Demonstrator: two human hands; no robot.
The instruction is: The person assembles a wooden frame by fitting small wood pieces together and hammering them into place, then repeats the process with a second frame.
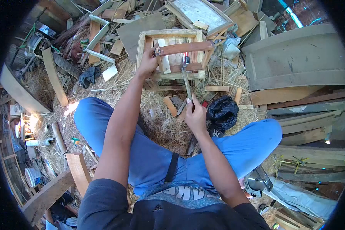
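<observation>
My left hand (148,62) is closed on the left corner of a small reddish wooden frame (186,48), which rests on a pale wooden crate-like piece (141,50). Inside the frame lies a light wooden strip (164,57). A hammer (187,81) is in my right hand (196,114), its fingers wrapped round the lower handle. The hammer's head is at the frame's near bar. Just behind it, something small in red and white (186,58) shows on the slats.
A black plastic bag (222,112) lies right of my right hand. Wood scraps (170,105) and straw cover the ground between my knees. Large boards (299,57) stand at the right, curved planks (54,76) at the left. A metal tool (257,182) sits beside my right thigh.
</observation>
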